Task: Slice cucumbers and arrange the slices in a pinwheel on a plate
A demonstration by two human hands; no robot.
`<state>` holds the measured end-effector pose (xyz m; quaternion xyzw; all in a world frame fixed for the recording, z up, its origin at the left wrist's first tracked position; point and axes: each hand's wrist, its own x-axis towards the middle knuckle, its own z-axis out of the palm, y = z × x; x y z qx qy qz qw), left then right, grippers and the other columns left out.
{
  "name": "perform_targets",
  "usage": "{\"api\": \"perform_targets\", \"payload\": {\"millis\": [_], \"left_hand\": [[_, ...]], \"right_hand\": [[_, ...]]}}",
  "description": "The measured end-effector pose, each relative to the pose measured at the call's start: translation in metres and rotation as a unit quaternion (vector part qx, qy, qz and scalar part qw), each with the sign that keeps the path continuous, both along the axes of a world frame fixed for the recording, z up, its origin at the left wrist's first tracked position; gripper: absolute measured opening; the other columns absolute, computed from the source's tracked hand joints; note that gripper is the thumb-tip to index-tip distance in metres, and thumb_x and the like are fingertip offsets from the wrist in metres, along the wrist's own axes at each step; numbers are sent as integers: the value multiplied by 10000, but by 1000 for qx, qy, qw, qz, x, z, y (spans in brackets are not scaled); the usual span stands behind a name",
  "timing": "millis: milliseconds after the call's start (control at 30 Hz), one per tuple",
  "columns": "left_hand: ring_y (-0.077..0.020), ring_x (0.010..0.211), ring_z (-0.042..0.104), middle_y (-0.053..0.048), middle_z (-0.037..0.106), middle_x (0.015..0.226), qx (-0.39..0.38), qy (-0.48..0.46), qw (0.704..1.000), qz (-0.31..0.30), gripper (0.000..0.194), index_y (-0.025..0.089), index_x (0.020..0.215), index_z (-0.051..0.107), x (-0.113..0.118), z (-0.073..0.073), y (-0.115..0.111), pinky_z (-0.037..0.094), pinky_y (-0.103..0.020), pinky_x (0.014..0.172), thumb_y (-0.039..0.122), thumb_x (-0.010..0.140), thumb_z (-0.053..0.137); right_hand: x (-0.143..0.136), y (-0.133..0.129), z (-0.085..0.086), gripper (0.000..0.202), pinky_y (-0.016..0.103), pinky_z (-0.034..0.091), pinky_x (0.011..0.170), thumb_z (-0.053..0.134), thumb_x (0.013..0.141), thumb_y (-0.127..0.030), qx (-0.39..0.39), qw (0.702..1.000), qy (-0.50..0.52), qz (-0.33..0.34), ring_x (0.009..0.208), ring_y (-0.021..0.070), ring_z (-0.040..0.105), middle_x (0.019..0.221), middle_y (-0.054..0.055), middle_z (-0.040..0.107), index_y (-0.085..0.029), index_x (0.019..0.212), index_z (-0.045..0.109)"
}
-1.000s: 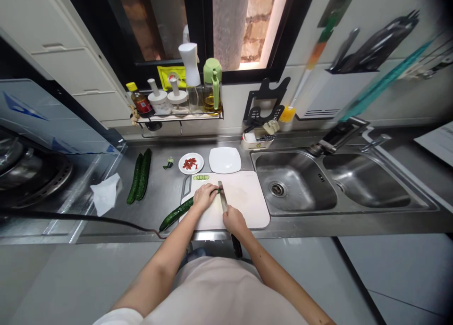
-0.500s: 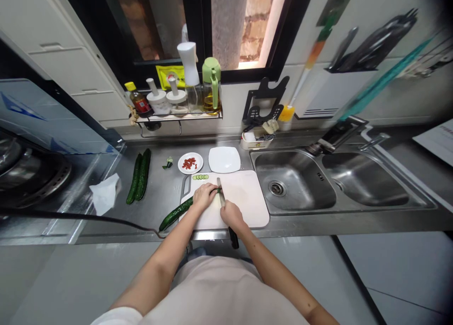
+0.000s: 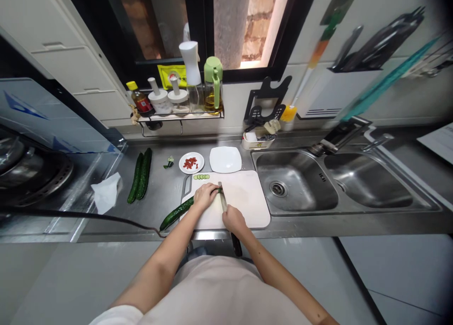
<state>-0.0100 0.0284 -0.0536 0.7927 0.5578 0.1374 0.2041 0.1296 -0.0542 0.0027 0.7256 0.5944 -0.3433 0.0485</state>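
My left hand [image 3: 205,195] is closed on a cucumber [image 3: 176,213] near its right end. That cucumber lies slantwise over the left edge of the white cutting board [image 3: 247,197]. In my right hand [image 3: 234,219] is a knife [image 3: 222,200], its blade pointing away from me beside the fingertips of my left hand, at the cucumber's end. The black handle sticks out below my right hand. A short row of cucumber slices [image 3: 201,177] lies at the board's upper left.
Behind the board stand a small plate of red pieces [image 3: 191,162] and a white square plate [image 3: 225,159]. Two whole cucumbers [image 3: 139,175] and a crumpled white tissue [image 3: 106,193] lie at the left. A double sink [image 3: 297,181] is at the right.
My right hand has drawn the knife slightly back toward my body. My left hand stays on the cucumber. The whole view has shifted a little.
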Motion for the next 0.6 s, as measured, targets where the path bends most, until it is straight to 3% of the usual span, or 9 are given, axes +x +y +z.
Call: {"api": "perform_targets", "payload": {"millis": [600], "left_hand": [[-176, 1039, 554, -4, 646, 1112, 10, -6, 1000, -1, 275, 317, 1117, 653, 0, 0, -1, 446, -287, 856, 353, 922, 464]], "right_hand": [[-4, 18, -10, 323, 307, 440, 754, 380, 885, -195, 27, 1000, 3, 1, 1019, 269, 628, 1080, 184, 663, -101, 1096, 605]]}}
